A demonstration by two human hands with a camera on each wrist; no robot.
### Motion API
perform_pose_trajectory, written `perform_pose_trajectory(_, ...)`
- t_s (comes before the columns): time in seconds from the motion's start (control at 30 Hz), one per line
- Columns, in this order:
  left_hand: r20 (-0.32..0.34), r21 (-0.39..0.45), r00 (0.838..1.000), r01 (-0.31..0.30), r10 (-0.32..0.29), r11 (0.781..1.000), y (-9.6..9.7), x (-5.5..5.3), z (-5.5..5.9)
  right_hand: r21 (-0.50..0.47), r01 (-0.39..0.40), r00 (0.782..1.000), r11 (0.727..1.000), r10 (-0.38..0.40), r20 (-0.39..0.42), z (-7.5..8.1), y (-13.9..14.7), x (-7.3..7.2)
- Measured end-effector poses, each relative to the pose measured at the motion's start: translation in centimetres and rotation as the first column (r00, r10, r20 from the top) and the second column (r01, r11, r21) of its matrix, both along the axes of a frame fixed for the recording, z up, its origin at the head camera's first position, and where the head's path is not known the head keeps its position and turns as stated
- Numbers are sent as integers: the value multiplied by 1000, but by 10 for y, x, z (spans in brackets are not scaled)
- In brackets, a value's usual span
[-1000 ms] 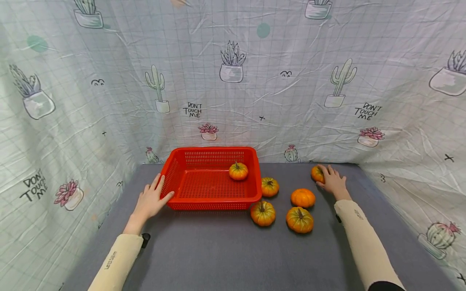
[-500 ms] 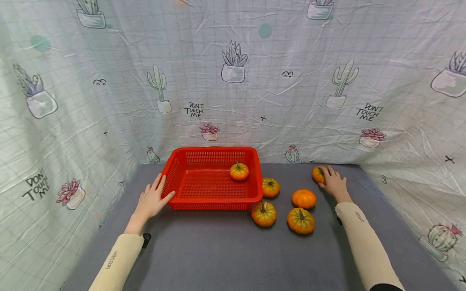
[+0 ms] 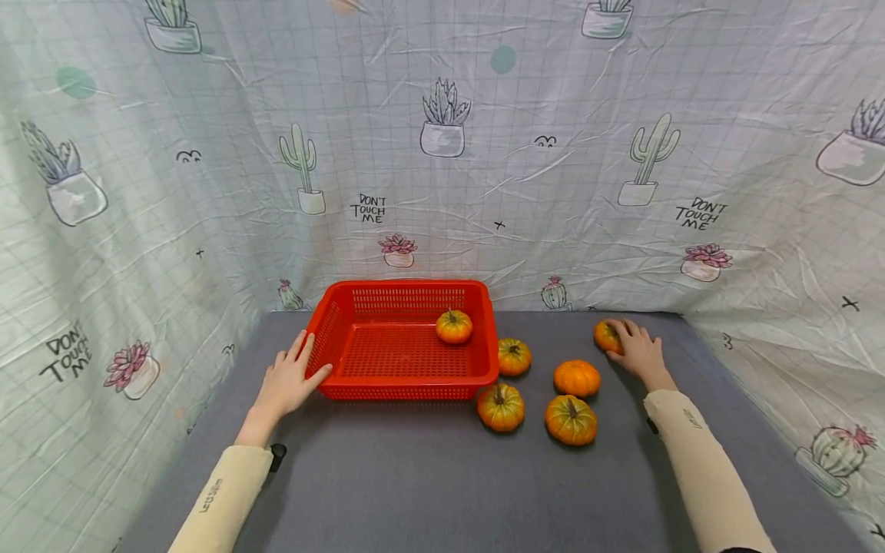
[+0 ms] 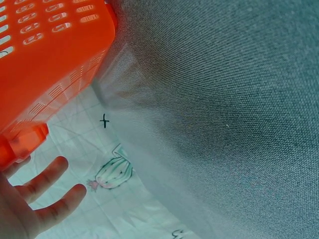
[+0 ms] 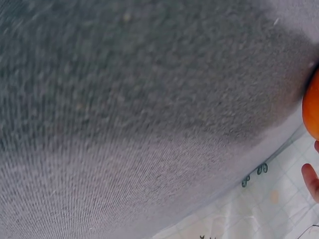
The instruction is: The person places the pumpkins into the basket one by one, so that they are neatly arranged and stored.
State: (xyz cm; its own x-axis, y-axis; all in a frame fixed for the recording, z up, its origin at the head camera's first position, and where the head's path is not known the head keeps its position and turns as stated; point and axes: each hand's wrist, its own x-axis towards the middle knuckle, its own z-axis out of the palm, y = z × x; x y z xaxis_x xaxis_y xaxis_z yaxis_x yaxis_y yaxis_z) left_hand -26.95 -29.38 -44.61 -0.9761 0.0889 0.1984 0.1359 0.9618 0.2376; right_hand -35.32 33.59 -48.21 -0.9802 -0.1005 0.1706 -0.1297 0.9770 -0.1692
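At the back right of the head view, my right hand holds a small orange pumpkin between thumb and fingers, partly hiding it. The right wrist view catches only an edge of that pumpkin and some fingertips. My left hand, fingers straight and spread, touches the left end of a red plastic basket. Seen from the left wrist, the fingers lie beside the red rim. One pumpkin sits inside the basket, toward its right side.
Several more small pumpkins lie on the grey table between basket and right hand: a striped one against the basket, another at its front corner, a plain orange one and a larger one. A cactus-print cloth hangs behind.
My right hand and the pumpkin under it have shifted very slightly right and nearer, and the right forearm has swung a little to the right. The left hand and basket stay put.
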Motion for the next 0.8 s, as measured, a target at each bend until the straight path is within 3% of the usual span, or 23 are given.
perform_pose_trajectory(0.3,2,3,1000,-1,0,1000,0,0,0,12,-14,999,1000,15,-47,2,3,2)
perform_pose_trajectory(0.8,5,-2,1000,0,0,1000,0,2,2,47,-125,980,991,131,-152,15,-1,18)
